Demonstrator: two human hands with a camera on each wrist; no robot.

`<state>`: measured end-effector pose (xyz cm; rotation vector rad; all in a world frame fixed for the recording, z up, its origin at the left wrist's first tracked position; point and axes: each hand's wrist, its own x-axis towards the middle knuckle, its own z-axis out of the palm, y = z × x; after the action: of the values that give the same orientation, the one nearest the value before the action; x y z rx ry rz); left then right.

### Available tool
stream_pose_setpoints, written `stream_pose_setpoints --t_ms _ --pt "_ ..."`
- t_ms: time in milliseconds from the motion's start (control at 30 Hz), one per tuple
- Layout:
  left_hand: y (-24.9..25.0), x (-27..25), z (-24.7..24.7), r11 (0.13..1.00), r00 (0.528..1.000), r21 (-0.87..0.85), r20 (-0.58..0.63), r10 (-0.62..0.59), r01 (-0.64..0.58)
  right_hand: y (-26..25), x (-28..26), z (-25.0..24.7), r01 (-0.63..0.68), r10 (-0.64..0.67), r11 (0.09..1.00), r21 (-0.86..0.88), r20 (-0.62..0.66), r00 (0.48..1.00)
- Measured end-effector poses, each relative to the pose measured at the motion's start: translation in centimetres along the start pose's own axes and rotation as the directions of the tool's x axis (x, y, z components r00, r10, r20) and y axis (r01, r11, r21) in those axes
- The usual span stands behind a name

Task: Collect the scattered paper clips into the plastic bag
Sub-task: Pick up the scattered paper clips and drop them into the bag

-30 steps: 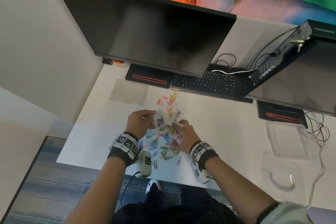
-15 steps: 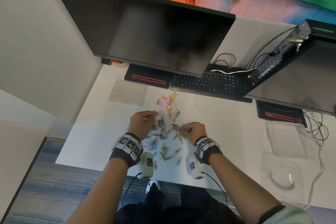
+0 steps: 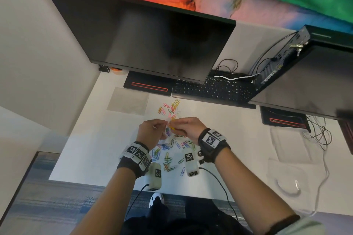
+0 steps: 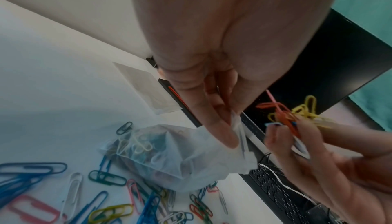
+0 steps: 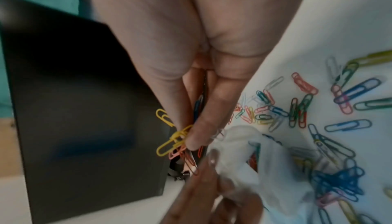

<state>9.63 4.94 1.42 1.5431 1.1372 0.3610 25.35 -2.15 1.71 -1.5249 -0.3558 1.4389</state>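
Observation:
Coloured paper clips [image 3: 168, 150] lie scattered on the white desk [image 3: 91, 139], with more [image 3: 171, 108] nearer the keyboard. My left hand [image 3: 152, 129] pinches the rim of a small clear plastic bag [image 4: 169, 157] that hangs above the desk and holds several clips. My right hand [image 3: 188, 128] pinches a bunch of yellow, orange and red clips [image 5: 176, 142] right beside the bag's mouth [image 5: 237, 137]. The same held bunch of clips [image 4: 290, 113] shows in the left wrist view.
A black monitor [image 3: 145, 38] overhangs the back of the desk, with a black keyboard [image 3: 214, 89] under it. A second clear bag [image 3: 128, 101] lies flat at the back left. Cables [image 3: 317, 133] and a second monitor [image 3: 309, 78] stand on the right.
My right hand scooped clips off the desk, closed on them and rose toward my left hand. It now holds the bunch at the bag's mouth. The left hand kept hold of the bag.

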Motion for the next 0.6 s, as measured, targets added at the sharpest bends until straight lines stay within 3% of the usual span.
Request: stream_pose_setpoints --t_ms 133,233,333,600 --pt "0.1 0.1 0.0 1.0 1.0 -0.016 0.005 -0.018 0.018 1.2 0.9 1.6 0.023 -0.085 0.923 -0.385 -0.145 0.986" --pt "-0.2 0.2 0.1 1.0 1.0 0.012 0.005 0.011 -0.011 0.9 0.7 2.4 0.051 -0.174 0.823 -0.566 -0.166 0.971" --pt "-0.4 0.3 0.0 1.0 1.0 0.002 0.009 0.002 -0.002 0.2 0.6 3.0 0.105 -0.287 0.653 -0.75 -0.117 0.951" --pt "0.4 0.9 -0.7 0.997 1.0 -0.07 -0.015 -0.021 0.02 -0.7 1.7 3.5 0.218 -0.348 0.419 -0.881 0.066 0.935"
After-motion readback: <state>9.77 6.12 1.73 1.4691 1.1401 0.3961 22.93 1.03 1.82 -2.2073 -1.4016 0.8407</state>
